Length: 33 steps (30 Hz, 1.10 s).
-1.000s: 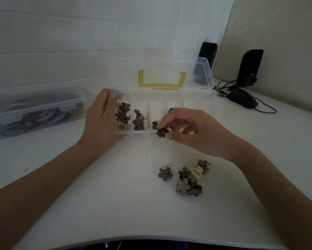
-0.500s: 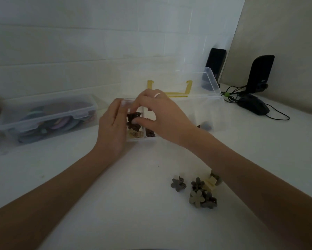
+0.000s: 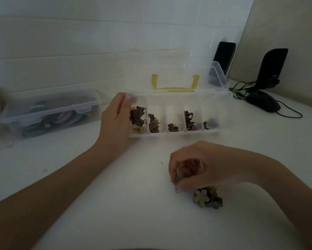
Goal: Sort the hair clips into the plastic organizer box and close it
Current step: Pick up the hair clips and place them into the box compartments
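Pinching one small dark flower-shaped hair clip [image 3: 177, 179] in our right hand [image 3: 202, 168], we risk scattering the pile of loose flower clips [image 3: 206, 198]; our left hand [image 3: 115, 118] grips the clear plastic five-compartment organizer box [image 3: 175, 133].

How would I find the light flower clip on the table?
Start at the clear organizer box with its lid open, then come toward the near edge of the white table to the right hand. Just below it sits a little pile of clips. The pale flower clip is the lightest; the others are darker.
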{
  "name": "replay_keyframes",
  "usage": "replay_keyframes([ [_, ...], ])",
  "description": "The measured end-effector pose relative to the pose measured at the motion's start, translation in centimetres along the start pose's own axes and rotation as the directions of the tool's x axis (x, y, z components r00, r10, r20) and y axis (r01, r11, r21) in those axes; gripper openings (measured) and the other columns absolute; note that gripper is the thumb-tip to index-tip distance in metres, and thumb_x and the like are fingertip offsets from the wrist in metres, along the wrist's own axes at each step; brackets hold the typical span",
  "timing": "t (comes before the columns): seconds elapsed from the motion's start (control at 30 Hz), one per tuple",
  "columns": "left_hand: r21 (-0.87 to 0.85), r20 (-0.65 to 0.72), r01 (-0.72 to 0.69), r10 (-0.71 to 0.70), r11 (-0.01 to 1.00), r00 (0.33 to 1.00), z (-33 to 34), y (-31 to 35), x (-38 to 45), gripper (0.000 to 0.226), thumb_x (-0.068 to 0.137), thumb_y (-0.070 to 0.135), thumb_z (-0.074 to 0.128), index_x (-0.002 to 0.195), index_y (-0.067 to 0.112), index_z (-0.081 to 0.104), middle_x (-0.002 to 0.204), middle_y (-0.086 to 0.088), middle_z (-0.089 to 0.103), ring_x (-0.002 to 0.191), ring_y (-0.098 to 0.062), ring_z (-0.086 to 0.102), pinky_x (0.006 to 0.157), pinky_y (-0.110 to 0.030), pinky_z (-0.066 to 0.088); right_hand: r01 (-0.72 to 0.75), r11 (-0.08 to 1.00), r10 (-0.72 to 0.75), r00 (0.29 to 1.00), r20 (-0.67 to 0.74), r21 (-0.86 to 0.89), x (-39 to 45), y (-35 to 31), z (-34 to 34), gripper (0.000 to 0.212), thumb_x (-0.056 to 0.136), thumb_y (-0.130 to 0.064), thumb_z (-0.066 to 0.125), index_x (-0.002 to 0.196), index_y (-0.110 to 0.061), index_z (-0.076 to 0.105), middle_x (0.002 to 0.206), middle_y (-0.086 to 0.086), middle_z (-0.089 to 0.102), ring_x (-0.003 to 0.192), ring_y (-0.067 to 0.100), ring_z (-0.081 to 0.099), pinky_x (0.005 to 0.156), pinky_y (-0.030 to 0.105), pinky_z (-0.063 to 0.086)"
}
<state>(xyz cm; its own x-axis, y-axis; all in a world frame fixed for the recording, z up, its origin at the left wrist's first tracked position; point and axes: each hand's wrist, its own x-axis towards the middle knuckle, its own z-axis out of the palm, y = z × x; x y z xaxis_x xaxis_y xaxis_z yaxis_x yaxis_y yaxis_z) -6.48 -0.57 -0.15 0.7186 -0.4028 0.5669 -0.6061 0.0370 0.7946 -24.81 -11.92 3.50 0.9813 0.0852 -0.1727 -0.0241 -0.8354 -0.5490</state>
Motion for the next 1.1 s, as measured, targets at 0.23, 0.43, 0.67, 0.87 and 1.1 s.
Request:
replay_keyframes([
  [0.23,0.002,-0.003,0.004,-0.004,1.0,1.0,0.1,-0.2,0.1,0.024,0.103,0.021,0.034,0.097,0.015,0.057,0.076,0.014,0.053,0.062,0.011,0.05,0.058,-0.005,0.036,0.051,0.997,-0.046,0.995,-0.092,0.055,0.3,0.1,0.4,0.01,0.081,-0.03,0.07,0.088,-0.026,0.064,0.084,-0.006,0.066,0.073,0.009,0.059,0.064,0.021,0.048],
  [0.43,-0.003,-0.009,-0.001,0.001,1.0,1.0,0.0,-0.1,0.1,0.026,0.103,0.021,0.034,0.098,0.012,0.058,0.075,0.012,0.053,0.06,0.009,0.048,0.058,-0.005,0.035,0.072,0.977,-0.04,0.986,-0.162,0.201,0.6,0.3,0.6,0.008,0.087,-0.011,0.063,0.092,-0.016,0.066,0.088,-0.004,0.072,0.08,0.012,0.067,0.074,0.025,0.054],
  [0.67,-0.002,-0.004,-0.001,0.001,1.0,1.0,0.0,0.2,-0.1,0.026,0.102,0.02,0.035,0.096,0.01,0.058,0.078,0.01,0.053,0.063,0.014,0.048,0.062,-0.002,0.036,0.059,0.879,0.065,0.968,-0.241,0.474,1.0,0.3,0.7,0.004,0.086,-0.007,0.063,0.086,-0.009,0.065,0.08,0.003,0.074,0.068,0.009,0.068,0.064,0.023,0.055],
  [0.87,-0.005,-0.007,-0.006,0.006,1.0,1.0,0.0,0.4,-0.2,0.024,0.103,0.019,0.034,0.096,0.012,0.056,0.076,0.012,0.052,0.063,0.014,0.049,0.061,-0.002,0.036,0.041,0.851,0.136,0.946,-0.294,0.523,1.2,0.6,0.2,0.003,0.085,-0.012,0.065,0.082,-0.012,0.064,0.07,-0.006,0.073,0.063,0.011,0.068,0.059,0.017,0.05],
  [1.1,-0.064,-0.027,0.034,-0.035,0.997,0.999,0.2,-0.2,0.1,0.027,0.103,0.024,0.034,0.094,0.015,0.058,0.075,0.016,0.055,0.062,0.011,0.05,0.06,-0.006,0.036,0.133,0.9,0.075,0.891,-0.448,0.416,2.3,-0.1,-0.1,0.008,0.08,-0.015,0.071,0.074,-0.021,0.071,0.078,-0.001,0.071,0.058,0.01,0.053,0.059,0.021,0.046],
])
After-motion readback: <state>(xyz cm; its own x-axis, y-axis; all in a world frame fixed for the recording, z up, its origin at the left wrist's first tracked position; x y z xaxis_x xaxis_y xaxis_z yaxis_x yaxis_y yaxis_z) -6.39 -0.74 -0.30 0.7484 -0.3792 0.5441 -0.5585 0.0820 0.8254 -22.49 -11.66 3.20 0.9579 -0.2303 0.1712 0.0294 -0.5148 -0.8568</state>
